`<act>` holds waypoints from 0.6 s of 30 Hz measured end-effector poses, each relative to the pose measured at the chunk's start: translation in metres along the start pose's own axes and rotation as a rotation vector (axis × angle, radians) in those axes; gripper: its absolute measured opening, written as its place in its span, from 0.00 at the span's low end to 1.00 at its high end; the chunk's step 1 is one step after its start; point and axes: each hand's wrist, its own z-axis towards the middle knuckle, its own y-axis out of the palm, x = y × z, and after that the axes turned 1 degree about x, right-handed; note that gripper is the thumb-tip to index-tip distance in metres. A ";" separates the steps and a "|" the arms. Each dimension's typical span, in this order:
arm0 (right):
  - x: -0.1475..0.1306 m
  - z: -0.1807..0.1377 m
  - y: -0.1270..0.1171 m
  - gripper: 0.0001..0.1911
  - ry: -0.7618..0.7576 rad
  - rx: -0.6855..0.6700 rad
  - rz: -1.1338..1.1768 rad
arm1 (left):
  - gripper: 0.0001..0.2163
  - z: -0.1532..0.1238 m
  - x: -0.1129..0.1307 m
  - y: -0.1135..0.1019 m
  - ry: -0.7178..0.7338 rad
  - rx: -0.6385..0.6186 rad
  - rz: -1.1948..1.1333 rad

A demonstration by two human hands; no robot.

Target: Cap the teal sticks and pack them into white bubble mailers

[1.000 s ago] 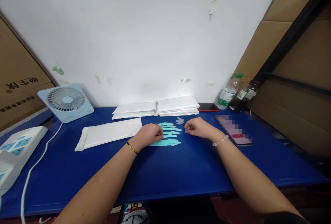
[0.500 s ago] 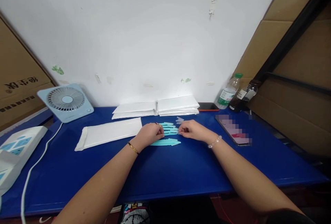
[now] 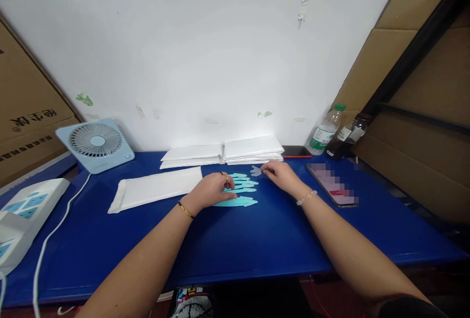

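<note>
Several slim turquoise plastic pieces (image 3: 242,192) lie in a row on the blue table (image 3: 235,244). My left hand (image 3: 213,188) rests on their left ends, fingers curled, thumb pressing one piece down. My right hand (image 3: 281,175) reaches to the far right of the row, where its fingertips pinch at a small pile of clear plastic bits (image 3: 256,170). What the fingertips hold is too small to make out.
A white padded envelope (image 3: 156,187) lies left of the hands, with two stacks of envelopes (image 3: 223,153) at the wall. A small blue fan (image 3: 96,143), a white device (image 3: 22,215), a phone (image 3: 332,184), a dark phone (image 3: 295,151) and two bottles (image 3: 336,136) stand around.
My right hand moved from the right ends of the turquoise pieces back and up to the clear bits. My left hand stayed on the row, its thumb shifting slightly.
</note>
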 end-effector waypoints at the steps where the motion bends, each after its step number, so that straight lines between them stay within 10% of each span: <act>1: 0.005 0.000 0.000 0.10 0.019 0.010 -0.025 | 0.15 -0.001 0.000 -0.001 0.018 -0.057 -0.005; 9: -0.003 0.004 0.007 0.10 -0.144 -0.078 -0.087 | 0.10 0.002 0.001 0.004 0.017 -0.144 -0.008; 18: -0.003 0.000 0.001 0.03 0.033 -0.145 -0.021 | 0.09 0.002 -0.002 0.004 0.001 -0.112 -0.016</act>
